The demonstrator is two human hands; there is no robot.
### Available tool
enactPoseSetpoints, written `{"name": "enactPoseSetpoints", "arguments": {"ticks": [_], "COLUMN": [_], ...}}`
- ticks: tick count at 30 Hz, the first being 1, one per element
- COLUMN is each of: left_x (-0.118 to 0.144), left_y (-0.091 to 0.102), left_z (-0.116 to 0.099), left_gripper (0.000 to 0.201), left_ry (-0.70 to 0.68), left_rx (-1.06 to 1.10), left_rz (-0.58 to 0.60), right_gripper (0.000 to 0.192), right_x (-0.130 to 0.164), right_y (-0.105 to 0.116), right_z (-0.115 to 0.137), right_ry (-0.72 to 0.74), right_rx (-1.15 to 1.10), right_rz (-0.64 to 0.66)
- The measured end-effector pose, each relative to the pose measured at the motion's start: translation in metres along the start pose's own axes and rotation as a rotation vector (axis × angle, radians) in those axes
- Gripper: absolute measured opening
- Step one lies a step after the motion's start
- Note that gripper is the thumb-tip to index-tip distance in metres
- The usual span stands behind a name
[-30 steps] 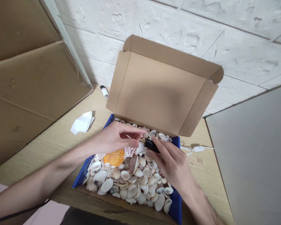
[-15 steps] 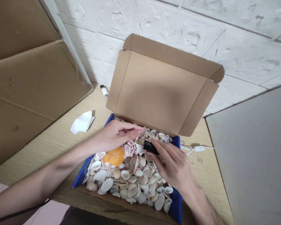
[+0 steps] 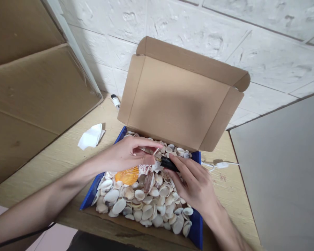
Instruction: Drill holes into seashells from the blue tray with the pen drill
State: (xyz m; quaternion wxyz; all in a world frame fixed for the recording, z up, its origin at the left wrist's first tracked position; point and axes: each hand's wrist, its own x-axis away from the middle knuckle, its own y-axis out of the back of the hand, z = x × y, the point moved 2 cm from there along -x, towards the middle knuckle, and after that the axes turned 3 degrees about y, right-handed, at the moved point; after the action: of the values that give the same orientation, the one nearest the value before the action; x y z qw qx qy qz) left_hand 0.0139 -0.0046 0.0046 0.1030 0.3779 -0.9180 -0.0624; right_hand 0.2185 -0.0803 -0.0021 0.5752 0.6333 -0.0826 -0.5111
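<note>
Since half a second ago, our left hand (image 3: 125,155) re-pinched the patterned shell (image 3: 146,169); right hand (image 3: 196,184) still pinches the black tool (image 3: 169,163).

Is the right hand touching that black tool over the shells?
Touching. The head view shows the right hand with its fingertips wrapped on the black tool, no gap visible, above the box of shells.

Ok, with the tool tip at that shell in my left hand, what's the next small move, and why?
Probably ease the black tool a touch closer. The left hand pinches a small shell above the box of shells, and the right hand aims the tip right at it, though contact is hard to tell.
</note>
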Motion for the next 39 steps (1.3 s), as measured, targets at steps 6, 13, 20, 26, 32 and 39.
{"name": "enactPoseSetpoints", "arguments": {"ticks": [6,13,20,26,32,39], "left_x": [-0.001,-0.001,-0.002,-0.002,-0.004,-0.002], "left_y": [-0.004,-0.006,-0.004,-0.004,0.0,0.002], "left_z": [0.008,0.011,0.005,0.004,0.001,0.002], "left_gripper": [0.054,0.05,0.043,0.043,0.041,0.048], "left_ry": [0.054,0.057,0.074,0.093,0.097,0.074], "left_rx": [0.081,0.066,0.013,0.048,0.059,0.061], "left_rz": [0.005,-0.026,-0.089,-0.118,-0.193,-0.199], "right_gripper": [0.039,0.035,0.037,0.038,0.034,0.029], "right_x": [0.002,0.001,0.002,0.001,0.001,-0.001], "right_y": [0.0,0.001,0.001,0.001,0.002,0.004], "right_z": [-0.002,-0.001,-0.003,-0.004,-0.006,-0.005], "right_ry": [-0.015,-0.023,-0.065,-0.082,-0.125,-0.111], "right_rx": [-0.018,-0.02,-0.027,-0.036,0.006,0.007], "right_rz": [-0.022,-0.027,-0.04,-0.059,-0.079,-0.073]}}
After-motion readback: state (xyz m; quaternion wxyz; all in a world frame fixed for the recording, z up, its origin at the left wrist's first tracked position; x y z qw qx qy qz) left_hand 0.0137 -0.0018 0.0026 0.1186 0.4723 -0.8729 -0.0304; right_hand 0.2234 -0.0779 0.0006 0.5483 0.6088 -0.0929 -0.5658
